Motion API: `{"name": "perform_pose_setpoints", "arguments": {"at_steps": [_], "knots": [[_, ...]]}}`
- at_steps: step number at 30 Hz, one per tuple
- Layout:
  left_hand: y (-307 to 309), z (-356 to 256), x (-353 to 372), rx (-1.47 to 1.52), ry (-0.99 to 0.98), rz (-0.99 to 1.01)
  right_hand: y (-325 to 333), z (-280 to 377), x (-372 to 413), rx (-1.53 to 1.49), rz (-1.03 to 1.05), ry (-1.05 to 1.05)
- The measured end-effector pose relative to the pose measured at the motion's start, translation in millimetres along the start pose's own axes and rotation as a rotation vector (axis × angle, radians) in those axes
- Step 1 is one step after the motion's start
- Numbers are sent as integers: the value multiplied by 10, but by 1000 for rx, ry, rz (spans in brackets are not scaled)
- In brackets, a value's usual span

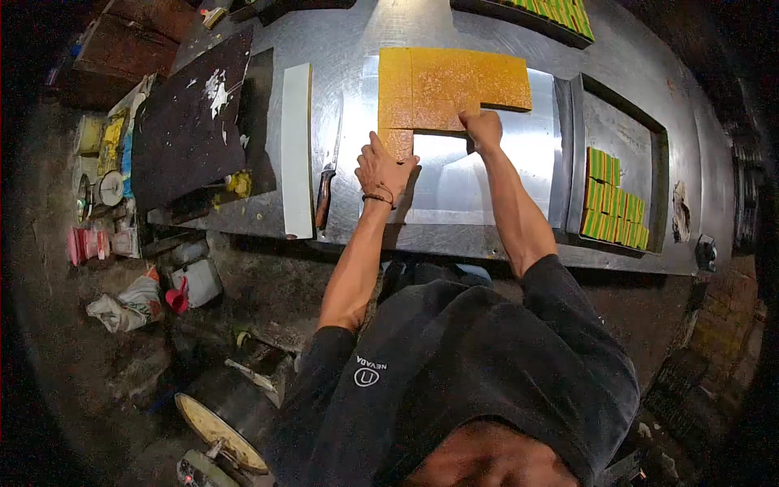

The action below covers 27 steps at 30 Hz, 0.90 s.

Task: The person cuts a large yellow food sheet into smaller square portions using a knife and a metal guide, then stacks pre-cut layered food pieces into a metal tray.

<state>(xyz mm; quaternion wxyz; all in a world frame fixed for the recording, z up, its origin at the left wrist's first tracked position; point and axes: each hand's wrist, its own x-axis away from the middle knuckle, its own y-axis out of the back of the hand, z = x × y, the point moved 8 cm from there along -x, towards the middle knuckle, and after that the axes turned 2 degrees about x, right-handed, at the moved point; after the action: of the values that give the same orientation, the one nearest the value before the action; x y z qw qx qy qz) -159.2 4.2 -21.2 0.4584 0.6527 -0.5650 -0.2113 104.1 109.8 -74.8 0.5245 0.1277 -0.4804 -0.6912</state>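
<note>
Orange-yellow slab pieces (pixel 446 77) with a speckled top lie edge to edge on a shiny metal sheet (pixel 479 195). At the lower left of the slab, my left hand (pixel 381 169) rests with its fingers apart against a small piece (pixel 397 144). My right hand (pixel 484 130) is closed at the slab's front edge, near its middle; whatever its fingers hold, if anything, is hidden. Left of the sheet lies a knife (pixel 324 191) with a brown handle, beside a long white bar (pixel 298 154).
To the right, a metal tray (pixel 578 154) holds green, yellow and orange striped blocks (pixel 614 209). Another tray (pixel 519 18) of striped pieces stands at the back. A dark sheet (pixel 191 122) with white smears lies left. The table's front edge (pixel 446 243) is close to my body.
</note>
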Motion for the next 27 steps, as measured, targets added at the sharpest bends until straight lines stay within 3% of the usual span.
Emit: {"name": "perform_pose_setpoints", "arguments": {"at_steps": [2,5,6,7,8,10,11,12,14,16,19,24,25,27], "knots": [[-12,12,-7,9,-14,4,-75,-52,-101,-418,124,116],[86,-67,22,-10,-106,-109,148,-98,5,-592,91,103],[86,-103,22,254,-166,-113,316,-63,122,-670,59,104],[67,-116,39,517,-218,-111,406,137,409,-741,226,115],[-5,-116,13,517,-216,-107,530,262,600,-739,226,112],[-397,-214,26,1723,184,446,428,519,927,-818,504,77],[-345,-326,135,1959,297,594,412,577,916,-786,451,101],[-326,-283,167,1956,290,593,264,505,622,-608,265,243],[-190,-274,176,2014,22,638,-66,420,206,-69,29,330],[-194,-101,209,2011,103,590,-338,492,268,116,88,198],[-205,52,279,1808,67,566,-229,757,600,144,58,195],[-317,27,428,1761,195,503,-107,546,525,-610,202,140],[-374,-27,436,1723,184,541,-24,422,557,-605,194,126],[-495,-166,417,1702,191,560,320,269,617,-369,2,291]]}}
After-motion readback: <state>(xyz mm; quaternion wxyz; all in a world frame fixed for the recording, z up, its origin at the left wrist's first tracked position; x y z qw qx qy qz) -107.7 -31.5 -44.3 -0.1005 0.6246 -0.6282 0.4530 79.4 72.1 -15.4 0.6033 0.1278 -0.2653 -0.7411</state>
